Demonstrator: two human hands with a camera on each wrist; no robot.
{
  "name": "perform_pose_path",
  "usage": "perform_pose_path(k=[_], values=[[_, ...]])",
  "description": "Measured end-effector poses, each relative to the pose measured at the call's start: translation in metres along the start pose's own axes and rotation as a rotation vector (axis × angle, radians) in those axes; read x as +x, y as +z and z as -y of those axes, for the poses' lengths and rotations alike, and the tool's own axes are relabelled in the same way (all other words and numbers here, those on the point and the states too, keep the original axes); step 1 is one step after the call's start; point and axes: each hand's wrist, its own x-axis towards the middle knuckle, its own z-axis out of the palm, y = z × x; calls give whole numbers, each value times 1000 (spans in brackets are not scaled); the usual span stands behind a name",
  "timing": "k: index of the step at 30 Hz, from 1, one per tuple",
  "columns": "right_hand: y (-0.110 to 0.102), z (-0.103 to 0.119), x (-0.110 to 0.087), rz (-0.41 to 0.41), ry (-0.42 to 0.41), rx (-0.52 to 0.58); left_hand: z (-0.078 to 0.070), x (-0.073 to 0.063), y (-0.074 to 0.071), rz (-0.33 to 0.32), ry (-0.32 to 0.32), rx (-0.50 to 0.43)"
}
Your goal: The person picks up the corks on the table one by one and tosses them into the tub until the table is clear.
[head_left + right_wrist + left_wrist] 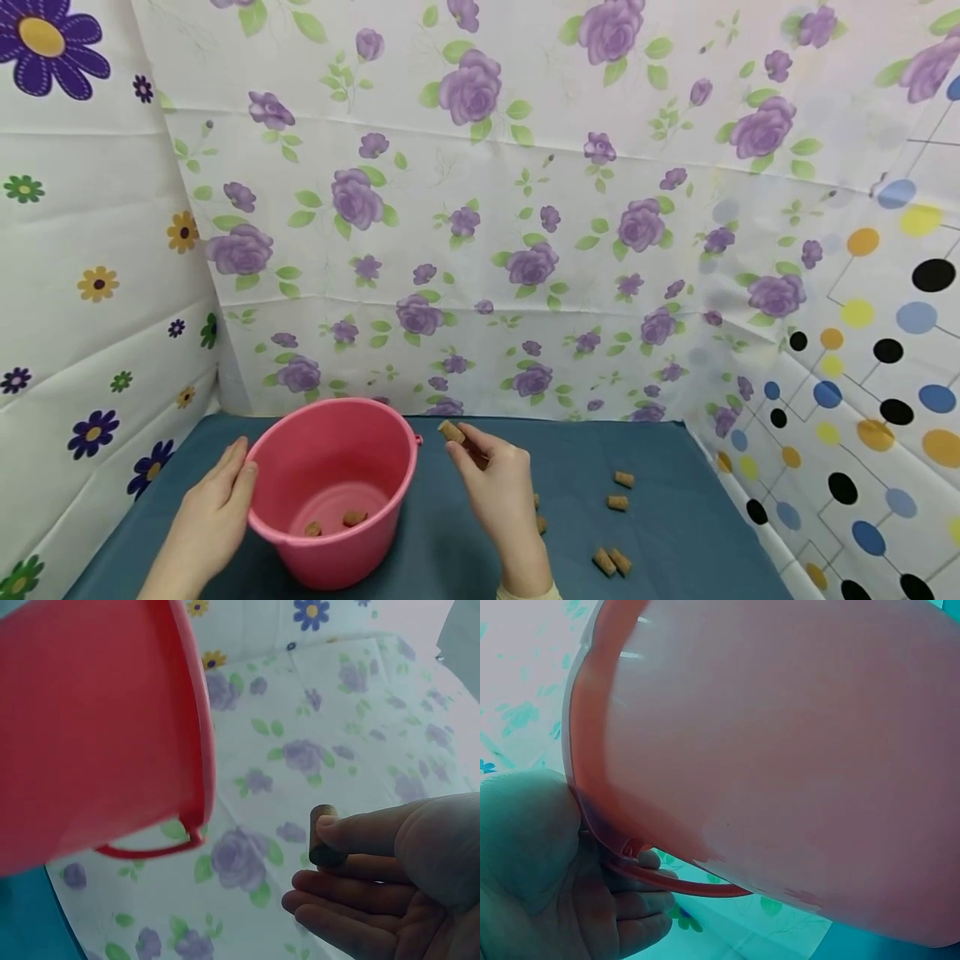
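A pink bucket (405, 492) stands on the left of the table, with one cork (355, 518) and another cork (312, 529) lying on its bottom. My left hand (206, 517) rests against the left side of the bucket's rim, fingers fairly straight. In the left wrist view those fingers (641, 907) extend past the rim beside the bucket's thin handle (697, 887). Just right of the bucket, my right hand (495, 479) pinches a cork (451, 432) between thumb and fingertips. The right wrist view shows this held cork (324, 836) apart from the bucket's rim.
On the blue tablecloth (697, 508) several loose corks lie to the right, among them a front pair (603, 562) and a single one (624, 479). Others are partly hidden behind my right wrist. Flowered cloth (465, 250) hangs behind, with patterned cloth on both sides.
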Motion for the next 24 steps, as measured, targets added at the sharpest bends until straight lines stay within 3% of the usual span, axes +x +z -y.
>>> perform_pose_path(k=[18, 24], values=[[33, 29, -17, 59, -110, 117, 1, -1, 2, -24, 10, -16], [40, 31, -22, 105, -147, 82, 1, -1, 3, -28, 14, -20]])
